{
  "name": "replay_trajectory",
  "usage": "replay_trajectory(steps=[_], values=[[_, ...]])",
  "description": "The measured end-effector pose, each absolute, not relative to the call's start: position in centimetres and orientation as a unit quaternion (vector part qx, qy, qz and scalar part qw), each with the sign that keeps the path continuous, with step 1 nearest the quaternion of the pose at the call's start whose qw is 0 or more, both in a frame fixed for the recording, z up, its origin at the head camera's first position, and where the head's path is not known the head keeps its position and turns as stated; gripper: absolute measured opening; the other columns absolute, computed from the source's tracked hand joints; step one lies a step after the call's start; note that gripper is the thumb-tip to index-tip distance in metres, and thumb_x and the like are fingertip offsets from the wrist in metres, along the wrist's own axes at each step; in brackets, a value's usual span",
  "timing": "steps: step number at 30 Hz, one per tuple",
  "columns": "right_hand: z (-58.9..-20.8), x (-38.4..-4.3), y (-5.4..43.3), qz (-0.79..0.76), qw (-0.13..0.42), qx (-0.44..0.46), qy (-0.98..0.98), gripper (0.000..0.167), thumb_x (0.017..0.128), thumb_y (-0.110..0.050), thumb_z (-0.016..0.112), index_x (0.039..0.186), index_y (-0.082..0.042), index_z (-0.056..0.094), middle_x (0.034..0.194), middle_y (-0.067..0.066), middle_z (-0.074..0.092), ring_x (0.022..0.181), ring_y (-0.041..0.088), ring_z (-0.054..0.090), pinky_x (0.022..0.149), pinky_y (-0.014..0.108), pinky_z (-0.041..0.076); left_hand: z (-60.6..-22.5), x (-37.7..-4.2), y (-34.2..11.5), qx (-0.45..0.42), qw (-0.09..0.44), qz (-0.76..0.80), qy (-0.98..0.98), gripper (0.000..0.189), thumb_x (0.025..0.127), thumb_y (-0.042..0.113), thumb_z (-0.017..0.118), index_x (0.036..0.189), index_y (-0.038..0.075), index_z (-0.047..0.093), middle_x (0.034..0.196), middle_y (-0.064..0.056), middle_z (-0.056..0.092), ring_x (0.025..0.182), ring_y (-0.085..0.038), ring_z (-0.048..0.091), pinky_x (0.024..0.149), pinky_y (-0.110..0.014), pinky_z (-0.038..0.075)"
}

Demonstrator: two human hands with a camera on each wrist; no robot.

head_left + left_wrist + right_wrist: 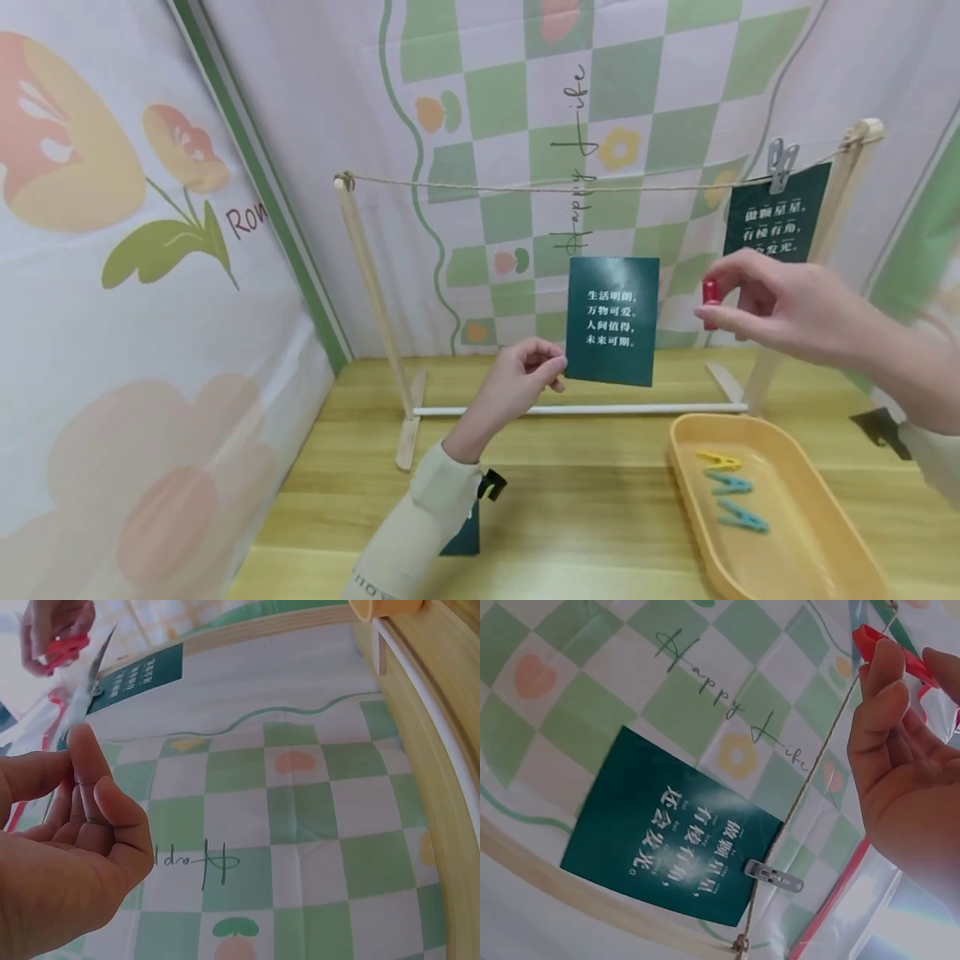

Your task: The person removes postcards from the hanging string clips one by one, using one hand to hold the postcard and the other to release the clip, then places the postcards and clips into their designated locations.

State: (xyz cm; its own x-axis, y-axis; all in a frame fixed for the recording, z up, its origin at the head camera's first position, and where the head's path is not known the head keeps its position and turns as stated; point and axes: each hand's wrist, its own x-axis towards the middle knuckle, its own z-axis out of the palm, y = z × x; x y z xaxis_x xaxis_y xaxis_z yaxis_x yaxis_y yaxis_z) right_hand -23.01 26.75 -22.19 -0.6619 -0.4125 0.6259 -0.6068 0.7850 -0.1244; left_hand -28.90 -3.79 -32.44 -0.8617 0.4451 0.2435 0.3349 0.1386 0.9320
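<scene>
My left hand (521, 375) pinches a dark green card (611, 321) with white writing by its lower left edge, holding it upright below the rope. To its right, my right hand (787, 304) grips a small red clothespin (710, 304) between thumb and fingers; the same red clothespin (900, 656) shows at the fingertips in the right wrist view. Behind that hand a second green card (671, 832) hangs from the twine rope (525, 189), held by a grey clothespin (780, 167). In the head view, the hand covers part of that card.
A wooden frame with a left post (375, 292) and right post (840, 200) carries the rope; a white bar (637, 409) joins its feet. At the front right sits a yellow tray (825, 500) with yellow and blue clothespins (738, 517). Another green card (465, 537) lies partly under my left forearm.
</scene>
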Motion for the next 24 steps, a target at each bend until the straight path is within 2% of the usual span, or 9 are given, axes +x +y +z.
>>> replay_trajectory(steps=[4, 6, 9, 14, 18, 21, 24], values=[[-24.1, -22.6, 26.7, 0.171, 0.294, 0.319, -0.884, 0.045, 0.07, -0.006, 0.085, 0.106, -0.019, 0.063, 0.066, -0.022, 0.053, 0.054, -0.006, 0.043, 0.049, 0.011, 0.033, -33.0, -28.4, -5.3, 0.25, 0.037, 0.593, 0.765, 0.013, 0.099, 0.02, 0.06, 0.103, 0.009, 0.065, 0.091, -0.006, 0.067, 0.077, -0.025, 0.068, 0.061, -0.024, 0.051], [-24.9, -22.4, 26.6, 0.165, 0.287, 0.333, -0.883, 0.045, 0.071, -0.007, 0.085, 0.107, -0.02, 0.063, 0.068, -0.022, 0.052, 0.056, -0.007, 0.042, 0.049, 0.01, 0.033, -33.3, -28.2, -6.1, 0.242, 0.036, 0.587, 0.772, 0.013, 0.099, 0.02, 0.06, 0.105, 0.009, 0.065, 0.089, -0.005, 0.066, 0.075, -0.02, 0.067, 0.061, -0.024, 0.051], [-26.1, -22.2, 26.6, 0.156, 0.264, 0.337, -0.89, 0.041, 0.074, -0.012, 0.084, 0.107, -0.022, 0.062, 0.073, -0.022, 0.054, 0.059, -0.009, 0.042, 0.049, 0.01, 0.034, -33.8, -28.1, -7.3, 0.228, 0.042, 0.585, 0.777, 0.015, 0.099, 0.02, 0.059, 0.107, 0.009, 0.064, 0.09, -0.008, 0.066, 0.075, -0.016, 0.066, 0.063, -0.024, 0.052], [-27.3, -21.9, 26.6, 0.141, 0.227, 0.322, -0.908, 0.035, 0.078, -0.018, 0.082, 0.103, -0.027, 0.059, 0.075, -0.023, 0.054, 0.06, -0.01, 0.043, 0.051, 0.012, 0.036, -34.9, -28.3, -9.2, 0.207, 0.044, 0.582, 0.785, 0.016, 0.099, 0.02, 0.059, 0.109, 0.008, 0.064, 0.094, -0.015, 0.066, 0.076, -0.017, 0.067, 0.061, -0.023, 0.05], [-28.3, -21.9, 26.7, 0.12, 0.221, 0.321, -0.913, 0.034, 0.077, -0.021, 0.083, 0.099, -0.029, 0.058, 0.071, -0.026, 0.05, 0.059, -0.012, 0.041, 0.049, 0.013, 0.035, -36.1, -28.8, -10.8, 0.208, 0.042, 0.582, 0.785, 0.018, 0.099, 0.02, 0.06, 0.108, 0.005, 0.064, 0.095, -0.018, 0.066, 0.075, -0.015, 0.067, 0.07, -0.024, 0.055], [-29.4, -21.8, 26.9, 0.107, 0.211, 0.335, -0.912, 0.033, 0.077, -0.022, 0.083, 0.096, -0.029, 0.057, 0.069, -0.028, 0.046, 0.058, -0.013, 0.039, 0.049, 0.012, 0.033, -36.9, -28.9, -11.8, 0.211, 0.053, 0.584, 0.782, 0.019, 0.099, 0.021, 0.06, 0.109, 0.005, 0.064, 0.094, -0.018, 0.067, 0.079, -0.019, 0.069, 0.075, -0.026, 0.056], [-30.6, -21.7, 27.2, 0.116, 0.193, 0.352, -0.908, 0.034, 0.077, -0.02, 0.083, 0.095, -0.029, 0.055, 0.071, -0.027, 0.047, 0.058, -0.013, 0.038, 0.05, 0.012, 0.034, -37.8, -28.8, -12.8, 0.212, 0.064, 0.578, 0.786, 0.019, 0.099, 0.023, 0.059, 0.109, 0.007, 0.064, 0.092, -0.013, 0.068, 0.082, -0.022, 0.069, 0.074, -0.026, 0.055]])
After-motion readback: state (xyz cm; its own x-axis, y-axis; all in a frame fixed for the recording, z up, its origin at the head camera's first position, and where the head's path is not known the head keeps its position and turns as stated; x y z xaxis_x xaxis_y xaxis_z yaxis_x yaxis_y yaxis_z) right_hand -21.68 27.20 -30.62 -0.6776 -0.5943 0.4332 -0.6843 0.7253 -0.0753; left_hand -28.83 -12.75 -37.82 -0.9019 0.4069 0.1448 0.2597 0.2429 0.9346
